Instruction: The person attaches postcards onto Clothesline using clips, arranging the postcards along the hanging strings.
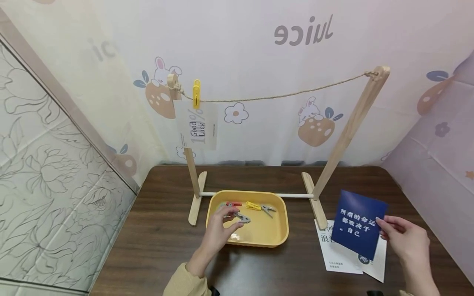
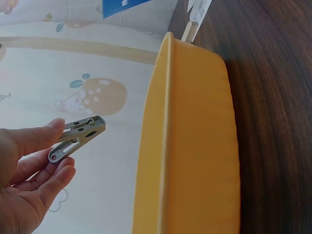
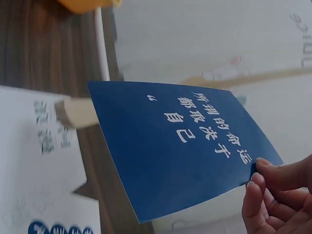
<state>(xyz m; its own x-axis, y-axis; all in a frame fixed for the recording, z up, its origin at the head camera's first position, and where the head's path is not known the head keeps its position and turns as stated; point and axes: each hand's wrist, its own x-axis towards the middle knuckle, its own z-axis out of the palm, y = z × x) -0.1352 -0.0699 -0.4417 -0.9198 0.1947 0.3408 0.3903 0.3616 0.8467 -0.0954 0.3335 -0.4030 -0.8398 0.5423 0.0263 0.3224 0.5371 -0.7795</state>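
My left hand (image 1: 221, 231) pinches a grey clothespin (image 1: 242, 218) between thumb and fingers above the yellow basin (image 1: 255, 238). The left wrist view shows the clothespin (image 2: 78, 136) from the side, clear of the basin's rim. At the right, my right hand (image 1: 406, 238) holds a dark blue card (image 1: 357, 224) with white Chinese writing by one edge. In the right wrist view the thumb and fingers grip that card (image 3: 175, 151) near its corner. Inside the basin lie a red clothespin (image 1: 234, 204), a yellow one (image 1: 253, 206) and another grey one (image 1: 268, 210).
Behind the basin stands a wooden rack (image 1: 344, 139) with a twine line (image 1: 274, 97) strung across it. A yellow clothespin (image 1: 196, 92) hangs a white "Good Luck" card (image 1: 201, 131) at the line's left end. White cards (image 1: 340, 259) lie overlapping on the brown table (image 1: 155, 230) below the blue card.
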